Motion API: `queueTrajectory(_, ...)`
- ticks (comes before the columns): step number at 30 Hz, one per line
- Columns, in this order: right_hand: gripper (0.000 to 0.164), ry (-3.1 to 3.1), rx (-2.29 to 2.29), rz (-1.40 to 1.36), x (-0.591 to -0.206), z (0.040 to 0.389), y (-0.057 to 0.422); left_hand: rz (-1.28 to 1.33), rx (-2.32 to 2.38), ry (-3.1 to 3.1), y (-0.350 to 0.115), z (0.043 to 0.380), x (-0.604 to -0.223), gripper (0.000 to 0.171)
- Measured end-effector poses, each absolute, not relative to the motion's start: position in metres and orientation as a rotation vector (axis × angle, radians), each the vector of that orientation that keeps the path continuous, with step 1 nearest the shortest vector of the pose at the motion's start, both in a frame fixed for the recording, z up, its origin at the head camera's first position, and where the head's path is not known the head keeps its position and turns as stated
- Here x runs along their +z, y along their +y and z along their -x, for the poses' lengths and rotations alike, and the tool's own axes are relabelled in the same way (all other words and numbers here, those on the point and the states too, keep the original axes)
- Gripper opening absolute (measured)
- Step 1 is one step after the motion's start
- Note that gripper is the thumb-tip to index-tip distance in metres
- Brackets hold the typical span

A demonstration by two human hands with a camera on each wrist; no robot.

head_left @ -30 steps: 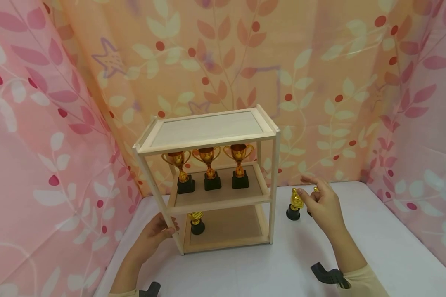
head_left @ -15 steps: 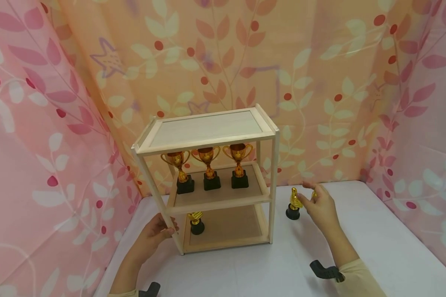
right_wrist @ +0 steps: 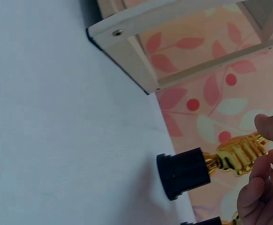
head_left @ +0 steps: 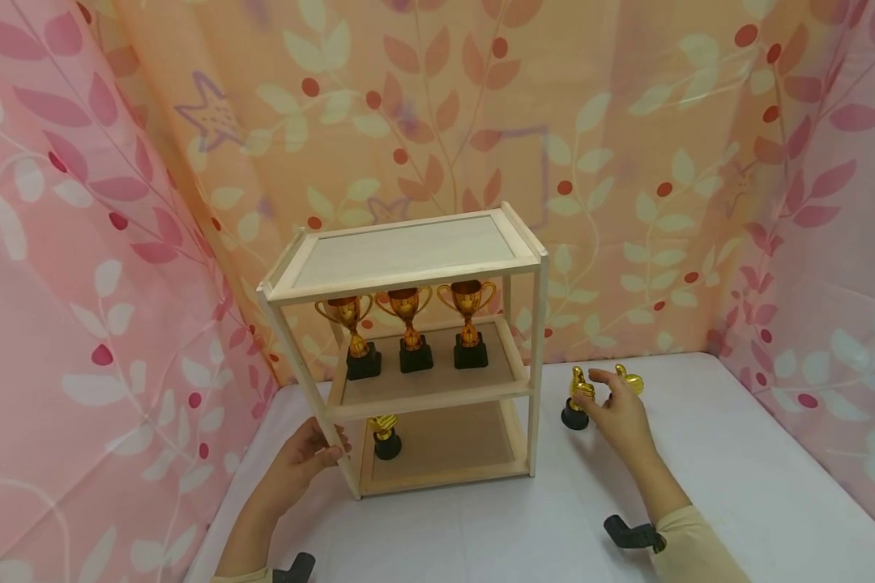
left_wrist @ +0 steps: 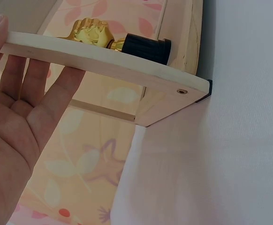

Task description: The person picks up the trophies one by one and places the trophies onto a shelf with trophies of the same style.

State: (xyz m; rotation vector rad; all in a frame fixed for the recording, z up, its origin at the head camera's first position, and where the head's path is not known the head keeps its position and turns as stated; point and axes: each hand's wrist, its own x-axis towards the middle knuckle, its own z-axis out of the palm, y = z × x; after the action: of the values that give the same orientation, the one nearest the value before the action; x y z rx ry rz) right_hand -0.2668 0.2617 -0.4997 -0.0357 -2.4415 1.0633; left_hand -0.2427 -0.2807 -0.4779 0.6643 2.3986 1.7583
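My left hand [head_left: 302, 457] grips the front left post of a small three-tier wooden shelf [head_left: 430, 397], thumb on one side and fingers [left_wrist: 56, 101] on the other. At the right, my right hand [head_left: 623, 417] has its thumb and fingertips about the gold top of a thumbs-up trophy [head_left: 576, 413] with a round black base. That trophy stands upright on the table; the right wrist view shows its gold fist [right_wrist: 242, 152] between thumb and fingers. Another gold thumbs-up trophy [head_left: 633, 382] is partly hidden behind this hand. A similar small trophy [head_left: 387, 444] stands on the bottom tier, at its left.
Three gold two-handled cup trophies [head_left: 411, 352] stand in a row on the middle tier. The shelf's top panel [head_left: 408, 251] lies above them. A white cloth covers the table [head_left: 481, 534], and floral curtains [head_left: 612, 162] enclose the back and sides.
My right hand has moved left and slightly down onto the nearer thumbs-up trophy, its thumb and fingers drawing closer together. More of the trophy behind it shows. My left hand stays on the post.
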Motion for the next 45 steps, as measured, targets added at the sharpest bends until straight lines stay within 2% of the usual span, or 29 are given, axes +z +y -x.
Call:
queueTrajectory(10,0.065,-2.522,1.079,0.109,-0.520,0.274,0.267,-0.758,1.768,2.385,-0.283,0.244,-0.481,0.028)
queueTrajectory(18,0.071,-2.583,1.122,0.132,-0.534,0.276,0.267,-0.744,1.782,2.385,-0.283,0.245,-0.482,0.028)
queueTrajectory(29,0.066,-2.604,1.125,0.123,-0.543,0.276,0.267,-0.731,1.752,2.421,-0.282,0.244,-0.480,0.032)
queueTrajectory(40,0.075,-2.633,1.140,0.180,-0.549,0.279,0.264,-0.735,1.756,2.408,-0.282,0.241,-0.476,0.035)
queueTrajectory(45,0.072,-2.608,1.097,0.229,-0.550,0.280,0.260,-0.712,1.752,2.408,-0.281,0.242,-0.476,0.035)
